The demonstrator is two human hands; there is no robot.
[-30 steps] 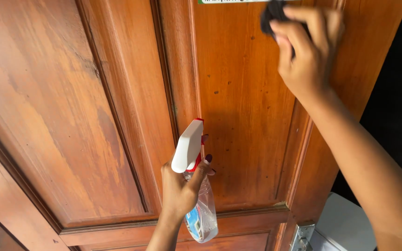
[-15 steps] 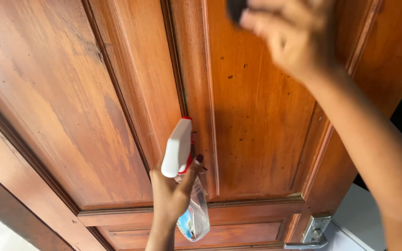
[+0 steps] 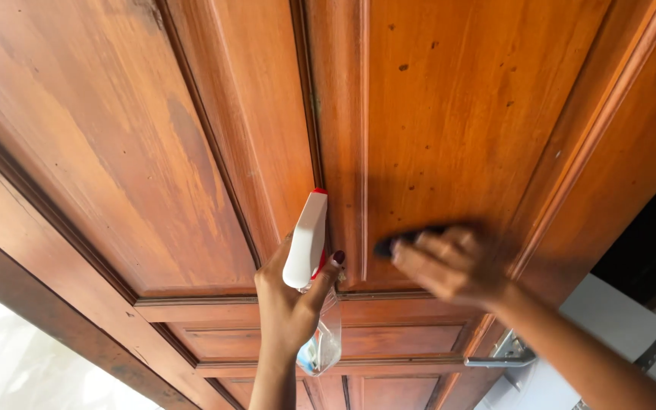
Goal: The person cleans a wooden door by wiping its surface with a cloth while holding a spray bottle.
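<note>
Spray bottle (image 3: 309, 262) sitting upright in the left hand (image 3: 290, 304), fingers clamped round its neck, white head with red nozzle tip pointing up, clear body hanging below near the lower door rail. Right hand (image 3: 449, 266) pressing a dark cloth (image 3: 400, 241) flat against the brown wooden door (image 3: 457, 114), fingers together on it, blurred. Metal door handle (image 3: 506, 355) showing just under that wrist.
</note>
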